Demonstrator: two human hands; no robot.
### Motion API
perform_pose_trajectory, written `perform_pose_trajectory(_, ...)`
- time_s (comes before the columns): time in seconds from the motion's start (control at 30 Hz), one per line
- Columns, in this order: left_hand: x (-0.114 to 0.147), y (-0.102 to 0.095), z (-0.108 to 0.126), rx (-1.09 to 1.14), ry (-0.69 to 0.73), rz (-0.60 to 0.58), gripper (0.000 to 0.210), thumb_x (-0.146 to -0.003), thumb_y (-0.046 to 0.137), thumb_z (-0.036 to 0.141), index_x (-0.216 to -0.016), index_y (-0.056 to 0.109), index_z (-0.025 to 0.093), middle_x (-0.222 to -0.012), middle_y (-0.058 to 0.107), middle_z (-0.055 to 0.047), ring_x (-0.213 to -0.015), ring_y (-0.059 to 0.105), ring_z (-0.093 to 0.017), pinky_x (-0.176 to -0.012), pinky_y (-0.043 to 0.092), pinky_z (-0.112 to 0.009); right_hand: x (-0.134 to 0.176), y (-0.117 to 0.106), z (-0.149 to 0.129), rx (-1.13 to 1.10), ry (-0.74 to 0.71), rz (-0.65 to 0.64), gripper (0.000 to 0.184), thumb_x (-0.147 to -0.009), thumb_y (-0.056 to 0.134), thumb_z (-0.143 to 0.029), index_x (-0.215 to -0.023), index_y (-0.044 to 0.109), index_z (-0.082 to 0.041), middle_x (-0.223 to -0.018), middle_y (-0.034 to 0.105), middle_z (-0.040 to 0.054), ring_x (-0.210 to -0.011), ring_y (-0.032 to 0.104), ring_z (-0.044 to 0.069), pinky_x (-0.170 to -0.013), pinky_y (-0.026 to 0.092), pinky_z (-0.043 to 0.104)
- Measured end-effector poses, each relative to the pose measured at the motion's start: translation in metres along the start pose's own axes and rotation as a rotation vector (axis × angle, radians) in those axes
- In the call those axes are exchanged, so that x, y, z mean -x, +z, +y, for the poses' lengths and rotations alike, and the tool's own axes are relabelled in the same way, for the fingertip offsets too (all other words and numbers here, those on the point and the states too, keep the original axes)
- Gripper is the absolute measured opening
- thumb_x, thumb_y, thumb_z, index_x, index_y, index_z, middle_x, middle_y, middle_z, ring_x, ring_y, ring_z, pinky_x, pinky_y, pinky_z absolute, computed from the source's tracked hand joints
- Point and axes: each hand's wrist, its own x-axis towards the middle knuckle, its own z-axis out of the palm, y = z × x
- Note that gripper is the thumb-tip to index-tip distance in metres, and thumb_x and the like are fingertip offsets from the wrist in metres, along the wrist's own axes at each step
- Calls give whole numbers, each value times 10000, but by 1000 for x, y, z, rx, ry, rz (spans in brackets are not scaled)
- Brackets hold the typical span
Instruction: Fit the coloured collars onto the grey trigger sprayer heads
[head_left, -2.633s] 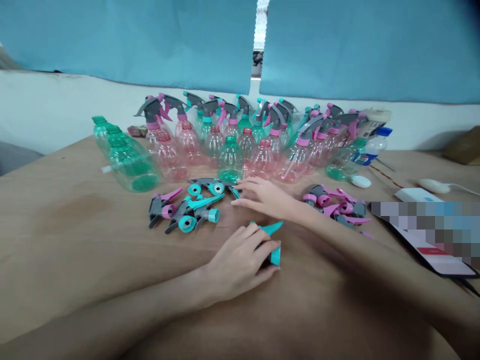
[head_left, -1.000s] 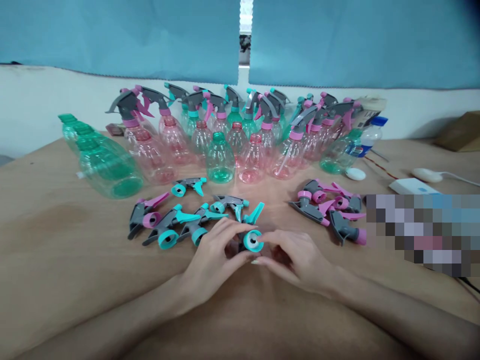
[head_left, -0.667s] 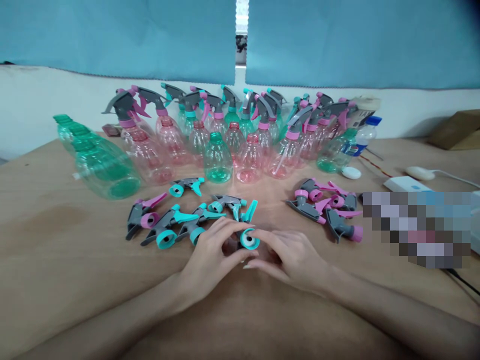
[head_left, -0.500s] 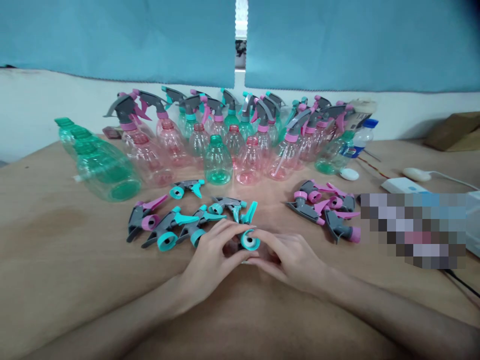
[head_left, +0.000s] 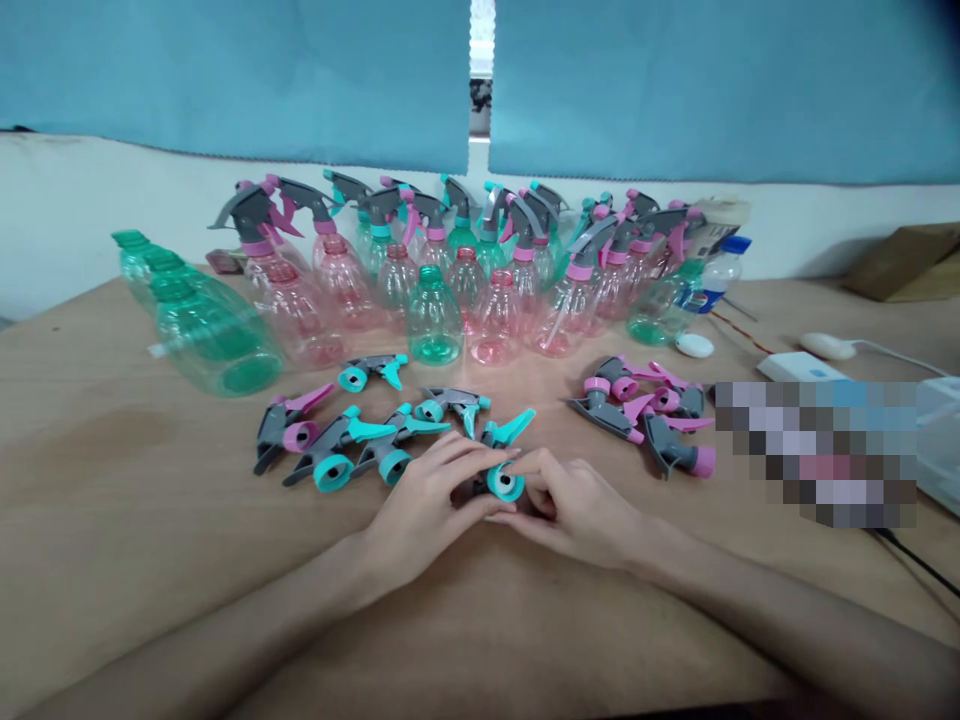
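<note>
Between my two hands is a grey trigger sprayer head with a teal collar (head_left: 505, 482), its white-lined opening turned up toward me. My left hand (head_left: 424, 500) is closed round it from the left, fingers over the top and thumb below. From the right, my right hand (head_left: 581, 505) pinches the collar, its index finger bent at the rim. The sprayer's teal trigger (head_left: 513, 428) sticks out beyond the fingers; most of its grey body is hidden. Just left lie several loose teal sprayer heads (head_left: 332, 470) and one with a pink collar (head_left: 301, 436).
Loose pink sprayer heads (head_left: 679, 450) lie to the right. Behind stand open green bottles (head_left: 435, 325), open pink bottles (head_left: 493, 325) and several fitted with sprayers (head_left: 570, 310). A blue-capped bottle (head_left: 724, 270), a round white object (head_left: 694, 345) and a cardboard box (head_left: 900, 262) are farther right.
The sprayer head has turned slightly in my hands, its trigger now pointing more to the right. My right index finger has bent and shifted along the collar.
</note>
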Motion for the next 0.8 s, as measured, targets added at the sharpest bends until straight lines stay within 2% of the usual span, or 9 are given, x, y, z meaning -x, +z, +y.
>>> perform_pose_trajectory(0.13, 0, 0, 3, -15, -11, -20, 292, -823, 656, 195, -1108, 603, 230, -999, 634, -29, -927, 559, -191, -824, 484, -346, 1, 0, 2, 8, 9, 34, 240, -877, 545, -365, -989, 426, -189, -566, 543, -73, -422, 487, 99, -437, 313, 220)
perform_pose_trajectory(0.3, 0, -1, 2, -22, -21, -10, 276, -815, 661, 182, -1082, 599, 219, -993, 618, -24, -914, 563, -181, -808, 483, -322, 2, 0, 2, -28, 27, -25, 273, -896, 529, -335, -1093, 406, -194, -600, 555, -79, -422, 464, 86, -432, 287, 207)
perform_pose_trajectory(0.53, 0, 0, 2, -46, 20, -26, 187, -845, 624, 210, -1029, 604, 186, -985, 617, -47, -922, 559, -194, -807, 485, -333, 1, -1, 1, 0, -24, -33, 243, -907, 512, -338, -1074, 427, -184, -563, 521, -88, -394, 410, 81, -432, 283, 209)
perform_pose_trajectory(0.67, -1, 0, 2, -62, 45, -36, 156, -858, 606, 214, -1011, 611, 185, -976, 619, -46, -924, 556, -196, -826, 483, -351, -2, -2, -1, 52, -77, -49, 166, -930, 463, -334, -997, 459, -182, -595, 574, -57, -422, 469, 89, -454, 316, 217)
perform_pose_trajectory(0.8, -1, 0, 1, -62, 48, -53, 252, -849, 622, 199, -1099, 595, 207, -1001, 615, -40, -949, 552, -197, -851, 476, -357, -5, -5, -3, 126, -99, -72, 154, -938, 451, -325, -901, 490, -181, -638, 629, -19, -523, 576, 117, -497, 351, 230)
